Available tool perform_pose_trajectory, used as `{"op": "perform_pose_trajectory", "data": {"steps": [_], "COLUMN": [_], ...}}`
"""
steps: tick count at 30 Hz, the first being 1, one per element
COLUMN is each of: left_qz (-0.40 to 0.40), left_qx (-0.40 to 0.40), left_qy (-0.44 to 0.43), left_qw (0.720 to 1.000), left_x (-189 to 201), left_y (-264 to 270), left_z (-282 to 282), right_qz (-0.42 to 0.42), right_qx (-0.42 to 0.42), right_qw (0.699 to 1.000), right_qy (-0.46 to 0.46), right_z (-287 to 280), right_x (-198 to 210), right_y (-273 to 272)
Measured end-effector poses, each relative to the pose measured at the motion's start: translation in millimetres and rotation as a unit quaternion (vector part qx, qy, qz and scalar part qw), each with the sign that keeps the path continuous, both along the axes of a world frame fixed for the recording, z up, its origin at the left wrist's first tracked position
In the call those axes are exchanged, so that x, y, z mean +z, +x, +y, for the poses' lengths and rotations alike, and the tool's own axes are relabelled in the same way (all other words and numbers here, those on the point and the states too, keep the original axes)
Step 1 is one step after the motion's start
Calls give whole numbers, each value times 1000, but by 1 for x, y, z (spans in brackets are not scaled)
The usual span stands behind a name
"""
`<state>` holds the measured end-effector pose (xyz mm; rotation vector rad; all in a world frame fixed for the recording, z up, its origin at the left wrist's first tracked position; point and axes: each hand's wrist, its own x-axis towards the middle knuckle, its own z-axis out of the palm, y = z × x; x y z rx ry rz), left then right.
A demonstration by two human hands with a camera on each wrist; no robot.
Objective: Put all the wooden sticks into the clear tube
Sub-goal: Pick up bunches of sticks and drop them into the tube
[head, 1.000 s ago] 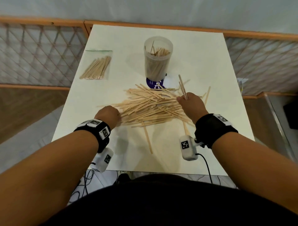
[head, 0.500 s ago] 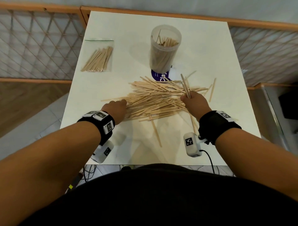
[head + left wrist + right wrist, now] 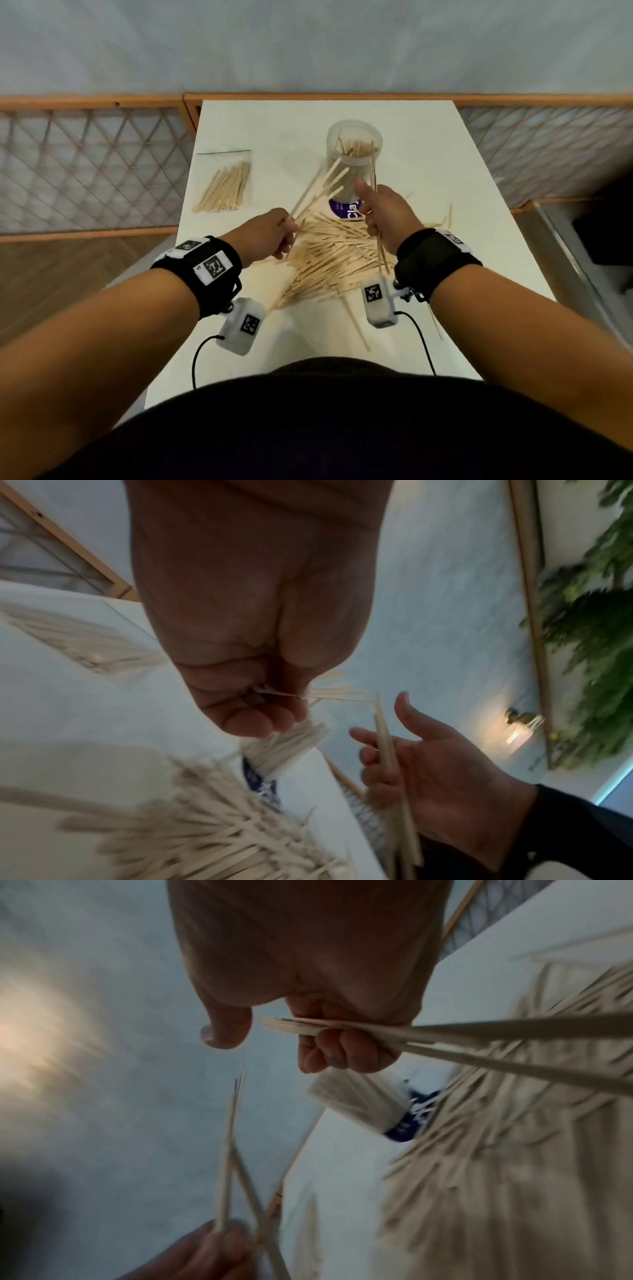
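Observation:
A clear tube (image 3: 353, 161) stands upright at the table's far middle, partly filled with wooden sticks. A big pile of loose sticks (image 3: 329, 253) lies in front of it. My left hand (image 3: 270, 234) is raised over the pile's left side and grips a fanned bunch of sticks (image 3: 320, 190) that points up toward the tube. My right hand (image 3: 383, 212) hovers just before the tube, fingers curled round a few sticks (image 3: 445, 1031), thumb sticking out. In the left wrist view my left hand (image 3: 260, 702) pinches stick ends.
A clear zip bag of sticks (image 3: 224, 186) lies at the far left of the white table (image 3: 445, 164). A purple label (image 3: 346, 210) sits at the tube's base. Stray sticks (image 3: 356, 325) lie near the front edge. Wooden lattice railings flank the table.
Both hands have lifted off the pile and moved toward the tube. The left hand has taken hold of a bunch of sticks; the right still holds its own.

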<state>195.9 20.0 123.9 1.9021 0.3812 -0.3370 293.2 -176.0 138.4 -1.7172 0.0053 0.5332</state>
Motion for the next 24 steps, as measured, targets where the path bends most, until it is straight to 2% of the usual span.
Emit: {"op": "perform_pose_trajectory", "data": {"steps": [4, 6, 8, 11, 14, 16, 19, 22, 24], "left_qz": [-63, -88, -111, -134, -105, -43, 52, 80, 87], "left_qx": [-38, -56, -52, -15, 54, 121, 175, 194, 204], "left_qy": [-132, -143, -146, -157, -229, -330, -438, -510, -532], "left_qw": [989, 984, 982, 978, 966, 935, 880, 834, 817], "left_x": [31, 45, 57, 67, 69, 67, 62, 62, 63], "left_y": [17, 27, 35, 45, 50, 50, 49, 47, 47], "left_z": [-17, -23, -27, -30, -31, -30, -30, -34, -37], "right_qz": [-62, -107, -154, -203, -201, -187, -170, -172, -172], "right_qx": [16, 14, -15, -53, -96, -114, -89, -26, -10], "right_qw": [993, 990, 987, 978, 970, 963, 960, 965, 965], "right_qy": [100, 88, 40, 18, 96, 156, 202, 197, 195], "right_z": [40, 56, 67, 74, 77, 78, 79, 76, 73], "right_x": [41, 61, 79, 95, 108, 118, 128, 125, 122], "right_y": [-1, 1, 3, 6, 11, 15, 14, 7, 5]}}
